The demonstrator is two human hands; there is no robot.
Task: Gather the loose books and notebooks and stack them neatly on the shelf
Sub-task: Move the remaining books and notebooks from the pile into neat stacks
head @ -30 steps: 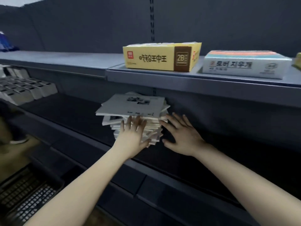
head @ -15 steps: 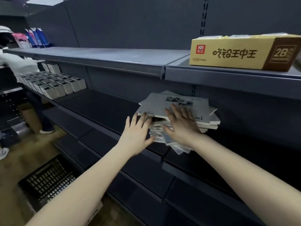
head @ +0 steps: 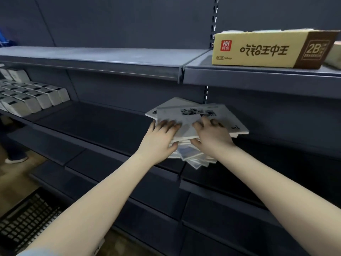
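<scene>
An untidy stack of white books (head: 227, 115) lies on the dark middle shelf (head: 96, 124), its lower books fanned out towards the front edge. My left hand (head: 160, 139) grips the top books at their left front corner, fingers on the cover and thumb underneath. My right hand (head: 212, 135) holds the same books just to the right, fingers over the cover and thumb under the front edge. The top cover bears a dark picture.
A yellow and brown carton (head: 267, 49) sits on the upper shelf (head: 258, 76) above the stack. Rows of small white boxes (head: 31, 97) fill the middle shelf's far left. A black wire basket (head: 27, 220) stands on the floor at lower left, near someone's shoe (head: 15, 159).
Both hands have moved up from the stack's front onto the top books and closed round them. The top books have slid and fanned out. The view has swung left.
</scene>
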